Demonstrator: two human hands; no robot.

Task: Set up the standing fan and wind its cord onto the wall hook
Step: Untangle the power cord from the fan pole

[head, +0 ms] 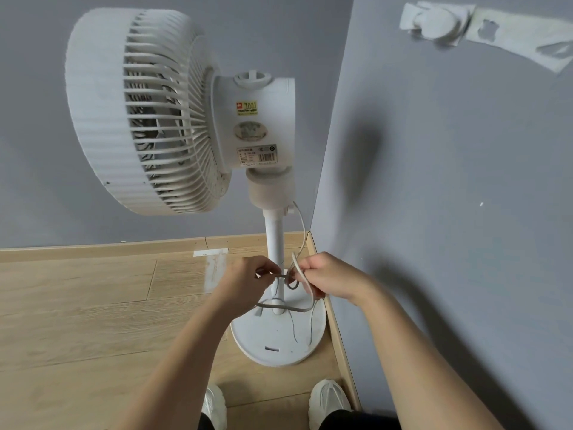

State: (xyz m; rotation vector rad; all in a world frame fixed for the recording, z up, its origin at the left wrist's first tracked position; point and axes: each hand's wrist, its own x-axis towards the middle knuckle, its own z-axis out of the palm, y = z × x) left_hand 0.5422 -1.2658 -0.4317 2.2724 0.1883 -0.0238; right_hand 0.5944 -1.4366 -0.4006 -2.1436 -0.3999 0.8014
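Both hands pinch the fan's cord (296,276) beside the white pole (275,243): left hand (248,279), right hand (328,279).

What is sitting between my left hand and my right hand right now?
In the head view, the fan's pole stands between the left hand and right hand. A short looped stretch of cord, pinched by both hands, crosses in front of it.

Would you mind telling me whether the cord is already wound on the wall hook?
No, the wall hook is bare, while the left hand and right hand both hold the cord low beside the fan's pole.
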